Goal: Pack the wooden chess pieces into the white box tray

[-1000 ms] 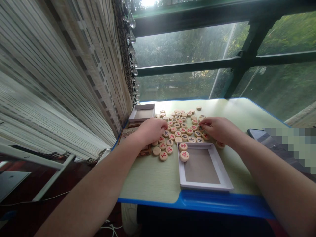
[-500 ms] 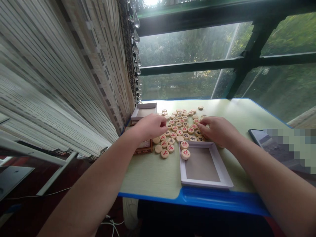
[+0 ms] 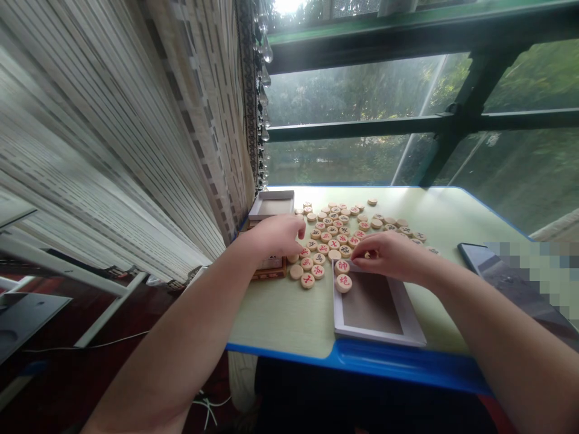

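Observation:
Many round wooden Chinese chess pieces (image 3: 333,244) lie spread over the table, most with red or black characters up and some showing blank tops. My left hand (image 3: 281,234) hovers at the left edge of the spread, fingers bent and apart, close to a few pieces. At the far edge of a shallow white box lid (image 3: 412,322), my right hand (image 3: 389,255) has its thumb and fingertips drawn together; whatever they pinch is hidden. Beside those fingertips, a red-marked chess piece (image 3: 342,267) and another red piece (image 3: 344,283) sit on the lid's left rim.
Another shallow white tray (image 3: 272,205) and a brown patterned box (image 3: 266,271) are at the left, partly behind my left arm. A dark phone (image 3: 479,256) lies on the right. A blue rim (image 3: 407,355) edges the table; curtains (image 3: 181,120) hang at left.
My right hand has come toward me and slightly left, from among the pieces to the lid's far edge, uncovering pieces behind it. My left hand's fingers have parted. The view has shifted slightly.

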Action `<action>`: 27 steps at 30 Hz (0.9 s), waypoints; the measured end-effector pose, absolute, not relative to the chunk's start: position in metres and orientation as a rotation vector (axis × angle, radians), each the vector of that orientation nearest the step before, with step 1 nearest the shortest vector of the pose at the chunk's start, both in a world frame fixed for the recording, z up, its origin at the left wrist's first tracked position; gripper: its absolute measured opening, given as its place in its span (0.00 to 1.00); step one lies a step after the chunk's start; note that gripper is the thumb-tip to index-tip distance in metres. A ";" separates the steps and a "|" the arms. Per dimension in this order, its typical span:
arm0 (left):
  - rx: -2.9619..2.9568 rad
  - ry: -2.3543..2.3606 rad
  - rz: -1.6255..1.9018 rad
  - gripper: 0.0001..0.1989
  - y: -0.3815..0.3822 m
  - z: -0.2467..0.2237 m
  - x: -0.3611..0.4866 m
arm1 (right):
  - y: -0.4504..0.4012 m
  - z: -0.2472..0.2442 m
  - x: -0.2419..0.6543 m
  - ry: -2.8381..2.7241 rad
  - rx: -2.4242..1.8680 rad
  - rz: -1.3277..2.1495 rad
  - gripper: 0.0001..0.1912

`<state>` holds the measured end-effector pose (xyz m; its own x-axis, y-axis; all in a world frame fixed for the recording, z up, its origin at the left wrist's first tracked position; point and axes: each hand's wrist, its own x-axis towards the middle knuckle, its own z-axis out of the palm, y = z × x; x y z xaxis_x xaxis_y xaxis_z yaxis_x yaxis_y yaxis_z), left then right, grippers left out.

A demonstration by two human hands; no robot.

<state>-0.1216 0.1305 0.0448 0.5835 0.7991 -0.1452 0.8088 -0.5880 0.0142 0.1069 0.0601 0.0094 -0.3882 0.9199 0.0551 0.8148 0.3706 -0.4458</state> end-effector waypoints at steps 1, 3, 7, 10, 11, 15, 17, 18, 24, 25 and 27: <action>2.736 1.381 -0.204 0.15 0.130 0.045 -0.121 | 0.060 0.009 0.107 -2.331 -1.533 0.509 0.09; 2.761 1.363 -0.229 0.14 0.129 0.044 -0.120 | 0.060 0.008 0.106 -2.322 -1.515 0.525 0.09; 2.737 1.406 -0.242 0.16 0.133 0.039 -0.121 | 0.059 0.008 0.103 -2.306 -1.478 0.543 0.10; 2.720 1.436 -0.176 0.19 0.135 0.036 -0.122 | 0.058 0.008 0.102 -2.299 -1.483 0.525 0.10; 2.715 1.430 -0.149 0.19 0.136 0.036 -0.122 | 0.058 0.008 0.101 -2.300 -1.483 0.523 0.10; 2.674 1.357 -0.021 0.19 0.135 0.037 -0.120 | 0.058 0.008 0.101 -2.291 -1.483 0.528 0.10; 2.635 1.337 0.042 0.18 0.135 0.037 -0.118 | 0.058 0.008 0.101 -2.293 -1.490 0.529 0.10; 2.615 1.335 0.070 0.18 0.135 0.036 -0.117 | 0.058 0.008 0.101 -2.299 -1.491 0.525 0.10; 2.647 1.323 0.090 0.16 0.135 0.028 -0.112 | 0.059 0.006 0.100 -2.319 -1.455 0.497 0.10; 2.669 1.325 0.088 0.16 0.135 0.027 -0.112 | 0.059 0.006 0.100 -2.321 -1.452 0.490 0.10; 2.713 1.328 0.105 0.16 0.135 0.027 -0.111 | 0.059 0.005 0.100 -2.329 -1.448 0.474 0.10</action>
<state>-0.1111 0.1354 0.0266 0.6129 0.7901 0.0102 0.7818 -0.6083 0.1371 0.1000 0.0590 0.0052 -0.4124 0.9028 0.1218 0.7833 0.4197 -0.4586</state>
